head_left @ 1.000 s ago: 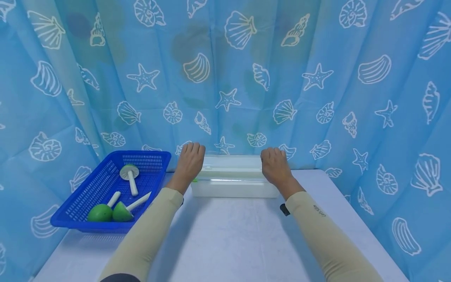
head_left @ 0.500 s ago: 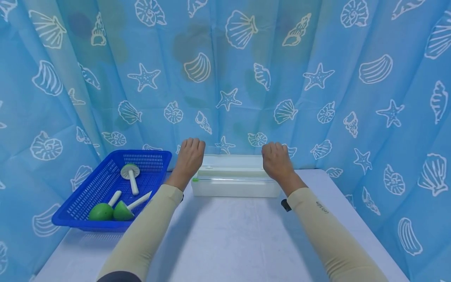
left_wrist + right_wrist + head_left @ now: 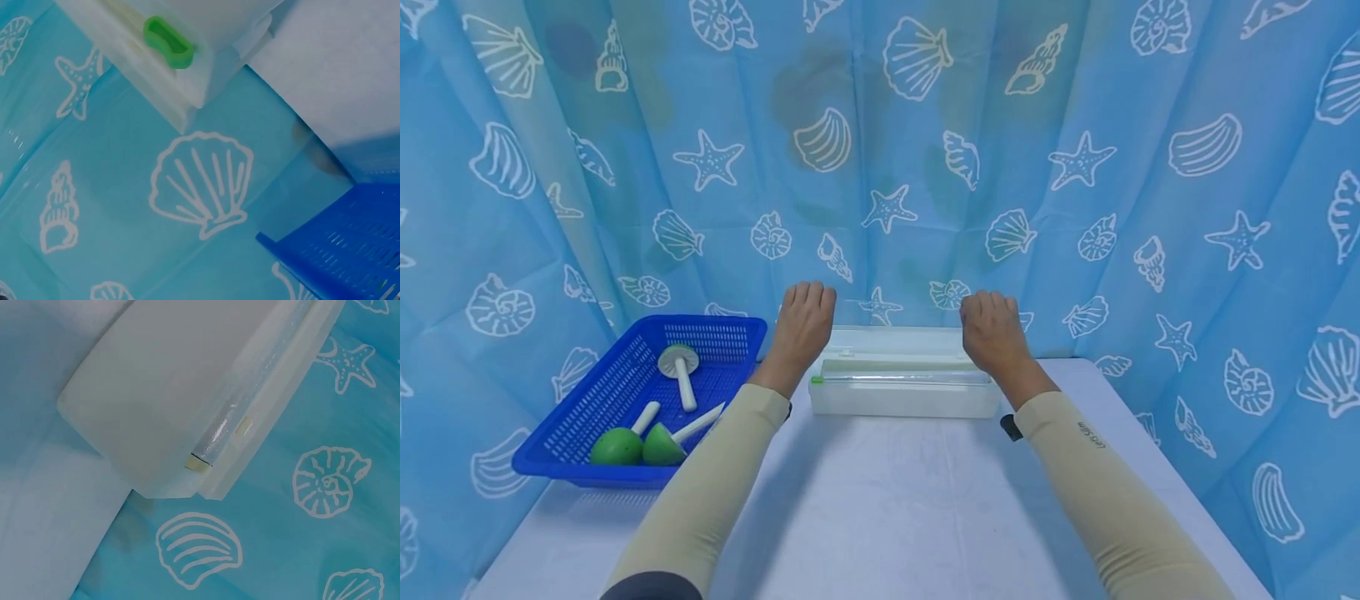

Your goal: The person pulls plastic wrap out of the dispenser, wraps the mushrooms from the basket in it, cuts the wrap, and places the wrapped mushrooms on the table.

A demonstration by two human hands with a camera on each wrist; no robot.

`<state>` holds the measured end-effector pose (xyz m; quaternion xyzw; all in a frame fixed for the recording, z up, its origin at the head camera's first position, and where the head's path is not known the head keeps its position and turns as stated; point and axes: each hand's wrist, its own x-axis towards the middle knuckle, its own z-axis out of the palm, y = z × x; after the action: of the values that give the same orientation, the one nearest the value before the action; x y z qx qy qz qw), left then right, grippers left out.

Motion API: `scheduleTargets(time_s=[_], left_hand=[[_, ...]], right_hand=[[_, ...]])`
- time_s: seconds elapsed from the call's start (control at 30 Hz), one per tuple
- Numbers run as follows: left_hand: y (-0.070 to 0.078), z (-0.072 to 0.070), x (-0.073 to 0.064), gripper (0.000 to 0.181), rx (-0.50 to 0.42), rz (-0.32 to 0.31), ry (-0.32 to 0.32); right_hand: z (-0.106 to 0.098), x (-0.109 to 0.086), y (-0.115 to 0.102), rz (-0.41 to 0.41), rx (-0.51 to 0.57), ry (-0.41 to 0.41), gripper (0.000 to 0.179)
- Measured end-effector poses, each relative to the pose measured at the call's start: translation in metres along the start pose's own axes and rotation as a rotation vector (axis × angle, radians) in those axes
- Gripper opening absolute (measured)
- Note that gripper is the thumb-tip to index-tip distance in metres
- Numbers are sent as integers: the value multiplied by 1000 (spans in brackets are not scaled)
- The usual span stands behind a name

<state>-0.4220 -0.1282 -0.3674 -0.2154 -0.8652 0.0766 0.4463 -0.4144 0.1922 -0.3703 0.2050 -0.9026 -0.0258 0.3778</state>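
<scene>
Close to the far edge of the white-covered counter (image 3: 880, 508), a white box (image 3: 906, 402), with a shell-printed blue curtain (image 3: 887, 125) just behind. In front of the box, a broad stretch of counter running down toward the sleeves (image 3: 707, 492); right of the box, a narrower strip ending at the sloping side edge. Left of the box and apart from it, a blue basket (image 3: 640, 473) holding three green-topped tools (image 3: 617, 447) with white handles; left sleeve across its near right corner in the head view.

Over the box's left end, the left hand (image 3: 803, 321); over its right end, the right hand (image 3: 997, 333). In each grip, fingers curled tight on a clear film (image 3: 898, 315), spanning the room between; thumbs hidden.

Compared with half a second ago, both hands slightly higher above the box, film edge raised along with them; box and basket unchanged in place.

As for looks: film thin, see-through, visible only as a faint line. Box long, low and plain, with raised lid (image 3: 895, 338) at the back, clear rail (image 3: 902, 379) along the front, green slider (image 3: 169, 42) at the left end.
</scene>
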Motion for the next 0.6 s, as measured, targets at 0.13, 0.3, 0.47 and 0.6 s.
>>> scheduleTargets(time_s=[0.13,0.3,0.47,0.6], left_hand=[[1,-3,3,7,6,-5,-15],[2,-7,6,6,2,-14,-6],[0,-10,10,5,6,-19,0],[-2,-14,14,4,3,-26,-11]], right_hand=[[-2,0,0,14,12,-3,10],[-3,1,2,3,17,46,9],[-5,4,4,-7,27,100,10],[-8,9,5,-13,32,128,10]])
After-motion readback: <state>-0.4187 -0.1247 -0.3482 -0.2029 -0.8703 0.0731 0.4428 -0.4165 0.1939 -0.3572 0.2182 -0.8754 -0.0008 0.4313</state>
